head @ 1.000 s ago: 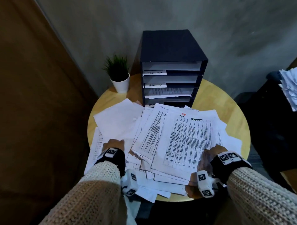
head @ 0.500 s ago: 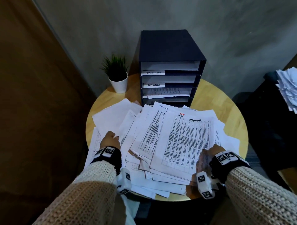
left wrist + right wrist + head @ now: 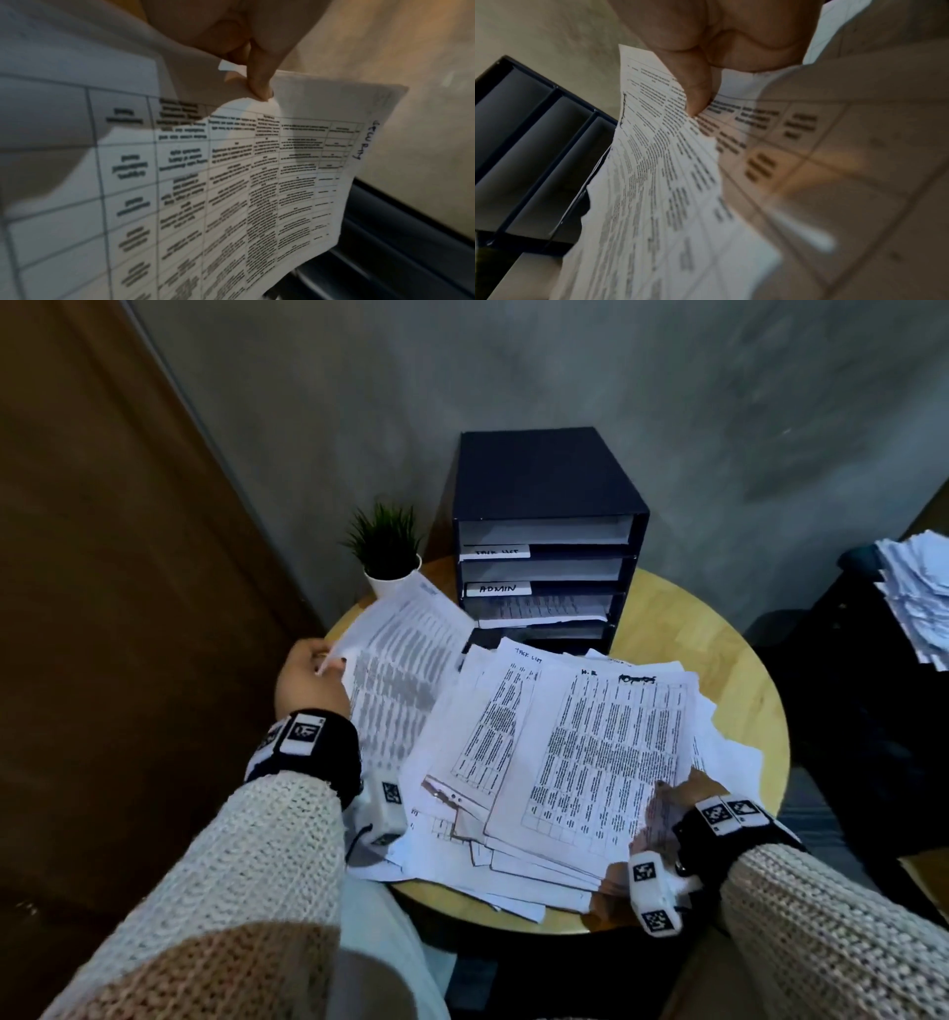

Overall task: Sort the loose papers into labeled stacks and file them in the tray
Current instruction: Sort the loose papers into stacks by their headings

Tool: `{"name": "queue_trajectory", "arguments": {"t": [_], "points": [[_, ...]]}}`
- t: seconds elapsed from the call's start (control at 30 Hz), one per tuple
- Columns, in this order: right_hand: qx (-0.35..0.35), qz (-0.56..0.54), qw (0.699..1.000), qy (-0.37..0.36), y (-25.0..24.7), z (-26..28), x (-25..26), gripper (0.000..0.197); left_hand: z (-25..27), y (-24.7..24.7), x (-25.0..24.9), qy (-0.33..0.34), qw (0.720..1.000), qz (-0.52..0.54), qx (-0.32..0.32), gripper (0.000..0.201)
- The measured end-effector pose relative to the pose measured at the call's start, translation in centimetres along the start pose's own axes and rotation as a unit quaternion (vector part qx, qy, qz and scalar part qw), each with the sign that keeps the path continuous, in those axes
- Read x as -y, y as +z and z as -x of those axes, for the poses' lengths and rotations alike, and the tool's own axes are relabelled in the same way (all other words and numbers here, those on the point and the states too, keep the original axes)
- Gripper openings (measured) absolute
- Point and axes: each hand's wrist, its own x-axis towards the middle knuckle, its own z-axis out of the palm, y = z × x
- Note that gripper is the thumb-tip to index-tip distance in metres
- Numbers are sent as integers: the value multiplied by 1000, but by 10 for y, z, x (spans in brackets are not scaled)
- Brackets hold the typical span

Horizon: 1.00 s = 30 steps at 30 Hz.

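While a brown door or panel (image 3: 102, 608) fills the left of the head view, the left hand (image 3: 308, 683) sits at centre left, pinching the edge of a printed sheet (image 3: 405, 649) between thumb and fingers (image 3: 259, 85); that sheet stands lifted and tilted, its far corner reaching up toward the small potted plant (image 3: 386, 546) in its white pot. In the left wrist view the sheet shows a ruled table with a handwritten word along one margin. At upper centre a dark filing tray (image 3: 549, 505) stands at the back of the round wooden table (image 3: 739, 680), with white labels on two shelves, one reading ADMIN, and papers lying in a lower slot. Below it the loose papers (image 3: 565, 762) spread in an overlapping heap across the tabletop. At lower right the right hand (image 3: 678, 798) grips the near edge of the top sheets, fingers curled onto them. More papers (image 3: 919, 593) lie on dark furniture at the right edge.
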Motion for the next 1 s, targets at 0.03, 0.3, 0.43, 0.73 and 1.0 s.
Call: {"name": "queue_trajectory", "arguments": {"t": [0.03,0.3,0.43,0.73,1.0], "points": [[8,1,1000,6,-1,2,-4,47,-1,-4,-10,11,1000,12,-15,12],[-4,-54,998,39,-23,6,-18,66,8,-4,-57,33,990,105,-89,22],[22,-119,992,15,-25,-5,-18,59,10,25,-35,-15,999,39,16,29],[-8,-13,999,49,-17,-12,-6,61,47,97,40,-74,952,-158,253,37],[50,-8,998,27,-1,-35,-6,47,53,125,45,-79,910,-243,328,47]]}}
